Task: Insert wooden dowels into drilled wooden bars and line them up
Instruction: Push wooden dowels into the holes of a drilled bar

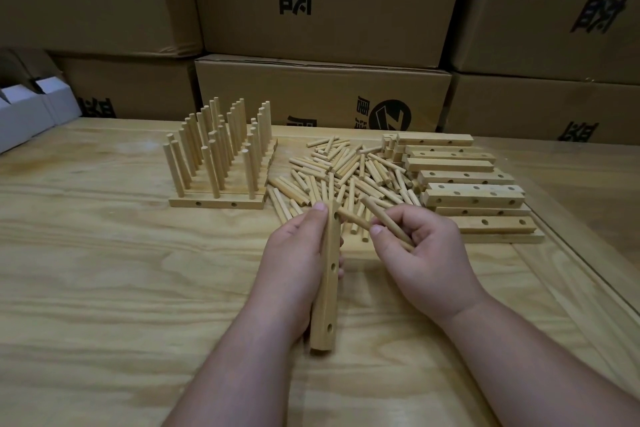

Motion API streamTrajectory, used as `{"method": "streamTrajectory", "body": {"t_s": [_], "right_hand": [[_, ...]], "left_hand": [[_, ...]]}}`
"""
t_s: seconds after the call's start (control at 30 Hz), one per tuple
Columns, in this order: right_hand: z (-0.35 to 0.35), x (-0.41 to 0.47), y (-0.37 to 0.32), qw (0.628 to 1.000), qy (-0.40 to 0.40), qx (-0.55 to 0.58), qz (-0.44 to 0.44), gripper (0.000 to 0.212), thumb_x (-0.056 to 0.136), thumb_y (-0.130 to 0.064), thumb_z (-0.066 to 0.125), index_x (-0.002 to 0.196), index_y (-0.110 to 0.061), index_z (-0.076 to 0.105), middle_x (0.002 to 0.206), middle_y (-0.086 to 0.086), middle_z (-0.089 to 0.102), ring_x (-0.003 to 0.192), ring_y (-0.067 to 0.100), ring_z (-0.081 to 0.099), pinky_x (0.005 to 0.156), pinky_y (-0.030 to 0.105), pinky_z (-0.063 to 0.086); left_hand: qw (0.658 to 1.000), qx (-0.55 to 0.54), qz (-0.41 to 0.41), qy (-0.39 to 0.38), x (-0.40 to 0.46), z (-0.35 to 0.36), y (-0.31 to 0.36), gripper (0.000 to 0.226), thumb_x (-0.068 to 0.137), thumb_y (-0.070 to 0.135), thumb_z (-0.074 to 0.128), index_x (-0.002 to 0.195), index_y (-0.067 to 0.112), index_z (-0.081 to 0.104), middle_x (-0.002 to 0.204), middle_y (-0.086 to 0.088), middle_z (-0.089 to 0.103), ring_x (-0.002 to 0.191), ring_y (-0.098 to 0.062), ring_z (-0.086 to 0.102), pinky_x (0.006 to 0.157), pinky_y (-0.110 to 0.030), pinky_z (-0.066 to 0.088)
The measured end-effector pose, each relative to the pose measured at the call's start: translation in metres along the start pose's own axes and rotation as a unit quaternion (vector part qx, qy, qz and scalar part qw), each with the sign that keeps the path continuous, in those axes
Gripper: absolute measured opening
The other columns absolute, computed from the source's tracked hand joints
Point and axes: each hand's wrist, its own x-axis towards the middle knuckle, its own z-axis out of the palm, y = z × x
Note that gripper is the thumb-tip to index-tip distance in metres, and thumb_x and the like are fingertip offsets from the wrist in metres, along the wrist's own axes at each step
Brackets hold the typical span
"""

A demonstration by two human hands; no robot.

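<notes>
far left: small white cardboard boxes [24, 114], open tops, at the table edge.
table: pale plywood tabletop [104, 270], broad wavy grain, slight sheen.
finished rows: light wooden bars with round dowels standing upright in them [221, 152], set side by side in a block left of centre; pegs smooth, cylindrical, some leaning a bit; nearest bar shows two side holes.
left hand: left hand [294, 253] wraps the long square-section pale wooden bar [327, 288], thumb up along its top end, fingers curled behind. Bar runs lengthwise away from the camera, held just over the table, drilled holes visible along its right face.
dowel at bar: short round wooden dowel [353, 218] has one end at the bar's top hole; how deep it sits, can't tell.
right hand: right hand [415, 253] curled round a second round dowel [388, 222], pinched under the thumb, angled up-left. It also seems to hold the first dowel's near end, contact partly hidden.
loose stock: heap of plain loose dowels [346, 170] in the centre, criss-crossed, just beyond both hands.
bar stock: stack of empty drilled rectangular wooden bars [467, 184] right of the heap, lying flat, roughly parallel, sharp edges.
backdrop: brown corrugated cartons with black print [329, 10] stacked behind the table.
</notes>
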Motion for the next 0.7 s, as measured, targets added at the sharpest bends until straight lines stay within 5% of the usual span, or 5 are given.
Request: {"method": "streamTrajectory", "body": {"t_s": [0.13,0.33,0.47,0.7], "right_hand": [[0.000,0.001,-0.002,1.000,-0.006,0.007,0.022,0.007,0.079,-0.021,0.067,0.073,-0.021,0.071,0.066,0.000,0.065,0.057,0.005,0.055,0.054,0.017,0.046],[-0.008,0.005,-0.003,0.997,-0.053,-0.010,0.048,0.016,0.085,-0.014,0.078,0.072,-0.022,0.072,0.063,-0.006,0.064,0.057,-0.001,0.053,0.055,0.013,0.045],[-0.022,0.014,-0.005,0.992,-0.094,-0.030,0.078,0.012,0.085,-0.025,0.078,0.074,-0.024,0.072,0.059,-0.009,0.059,0.055,0.001,0.051,0.052,0.014,0.044],[-0.033,0.021,-0.015,0.985,-0.114,-0.056,0.118,0.011,0.083,-0.032,0.079,0.076,-0.025,0.074,0.067,0.002,0.066,0.059,0.005,0.057,0.058,0.025,0.049]], "left_hand": [[1.000,-0.002,0.014,-0.002,0.000,-0.002,-0.002,0.032,0.096,0.044,0.064,0.071,0.026,0.075,0.064,-0.002,0.061,0.050,-0.012,0.057,0.046,-0.025,0.049],[0.999,0.019,0.018,-0.019,0.000,-0.006,0.000,0.025,0.085,0.050,0.073,0.075,0.027,0.077,0.062,-0.002,0.059,0.051,-0.011,0.056,0.049,-0.023,0.050],[0.999,0.021,0.014,-0.046,-0.001,-0.006,0.000,0.040,0.065,0.058,0.078,0.081,0.022,0.078,0.067,0.008,0.067,0.057,-0.007,0.061,0.059,-0.028,0.051],[0.997,0.037,0.009,-0.072,-0.002,-0.010,-0.001,0.033,0.076,0.053,0.080,0.083,0.020,0.079,0.058,0.006,0.060,0.047,-0.008,0.054,0.047,-0.022,0.046]]}}
